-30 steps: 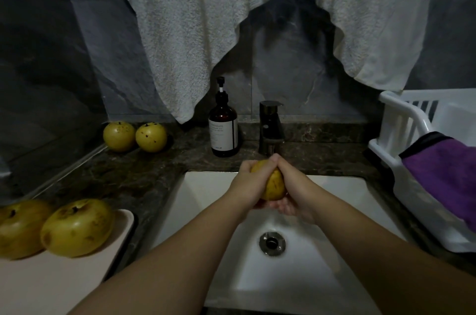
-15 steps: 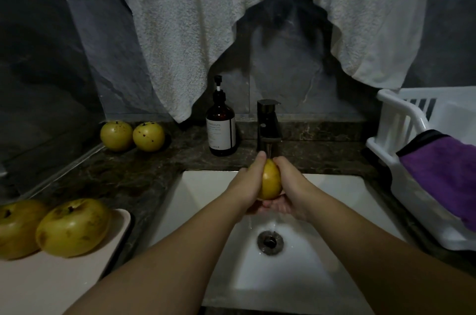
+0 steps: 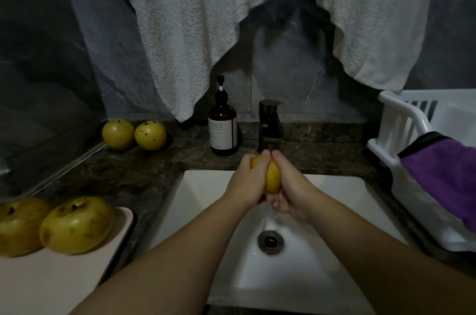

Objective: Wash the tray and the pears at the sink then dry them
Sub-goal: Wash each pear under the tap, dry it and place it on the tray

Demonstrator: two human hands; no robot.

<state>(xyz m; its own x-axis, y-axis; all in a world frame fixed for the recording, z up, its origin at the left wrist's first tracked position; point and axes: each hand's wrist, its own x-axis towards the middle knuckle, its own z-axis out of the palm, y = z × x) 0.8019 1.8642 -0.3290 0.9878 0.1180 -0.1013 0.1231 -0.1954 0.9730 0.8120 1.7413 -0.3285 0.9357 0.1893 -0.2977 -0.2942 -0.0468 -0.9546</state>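
A yellow pear (image 3: 272,178) is clasped between both my hands over the white sink (image 3: 195,201), just under the dark tap (image 3: 270,126). My left hand (image 3: 248,180) wraps its left side and my right hand (image 3: 289,186) cups its right side and underside. Water runs off my hands toward the drain (image 3: 270,241). Two pears (image 3: 77,224) lie on the pale tray (image 3: 51,286) at the lower left. Two more speckled pears (image 3: 150,135) sit on the dark counter by the wall.
A brown pump bottle (image 3: 223,125) stands left of the tap. A white dish rack (image 3: 401,134) at the right holds a purple cloth (image 3: 448,175). A white towel (image 3: 206,18) hangs on the wall above.
The pear has turned between my hands under the tap, so more of its yellow front shows now. My hands stay in the same spot over the sink.
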